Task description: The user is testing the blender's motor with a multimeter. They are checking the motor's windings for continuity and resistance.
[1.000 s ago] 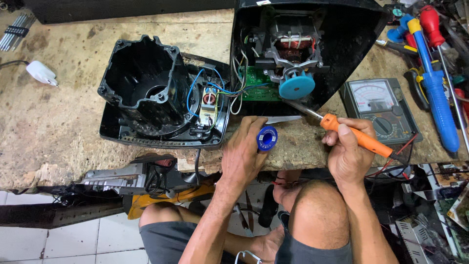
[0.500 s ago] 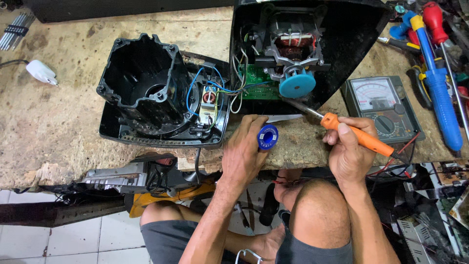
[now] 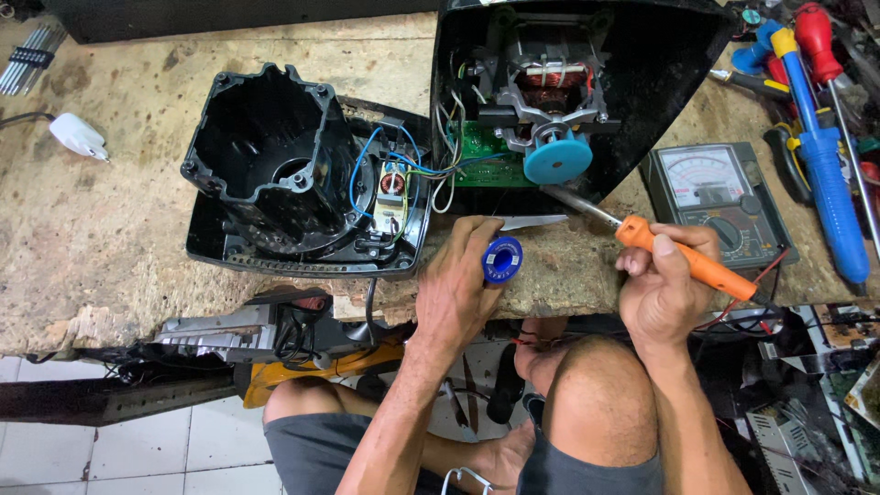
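My left hand point(image 3: 467, 284) rests on the worn wooden bench point(image 3: 110, 238) and grips a small blue solder spool point(image 3: 501, 259). My right hand point(image 3: 662, 284) holds an orange-handled soldering iron point(image 3: 683, 255) like a pen; its metal tip points up-left toward the blue round coupling point(image 3: 557, 158) of an exposed motor inside an open black housing point(image 3: 660, 82). A green circuit board point(image 3: 481, 156) sits in that housing, with coloured wires running to a second black casing point(image 3: 275, 170) at the left. A thin metal blade point(image 3: 533, 222) lies between my hands.
An analogue multimeter point(image 3: 715, 197) sits right of my right hand. Blue and red-handled tools point(image 3: 820, 147) crowd the far right. A white plug point(image 3: 78, 136) lies at the left. Below the bench edge hang a power tool point(image 3: 275, 335) and cables, beside my bare knee point(image 3: 600, 403).
My hands and the soldering iron have barely shifted; the view has only drifted slightly.
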